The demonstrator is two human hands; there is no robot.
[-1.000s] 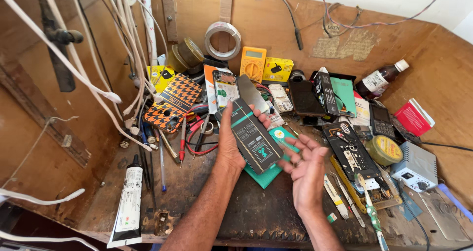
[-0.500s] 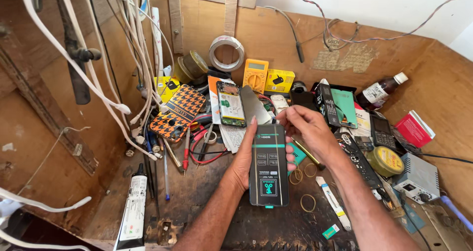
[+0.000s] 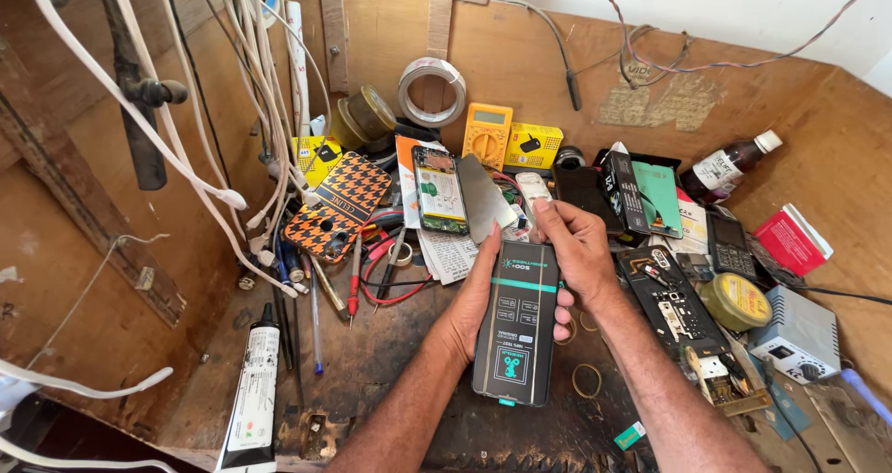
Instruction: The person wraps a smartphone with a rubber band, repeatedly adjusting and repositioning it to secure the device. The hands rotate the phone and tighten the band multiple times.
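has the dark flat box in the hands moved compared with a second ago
Yes. The dark flat box has swung from slanted to lengthwise and come down toward the near bench edge, farther from the yellow multimeter.

A yellow multimeter [image 3: 487, 135] stands near the bench's back edge, beside a tape roll [image 3: 432, 90]. A glue tube [image 3: 251, 389] lies at the front left corner.

Workbench layout
Multimeter [image 3: 487, 134] at bench [image 3: 390, 361] rear edge; glue tube [image 3: 251, 389] front-left corner; power adapter [image 3: 797, 335] right edge.
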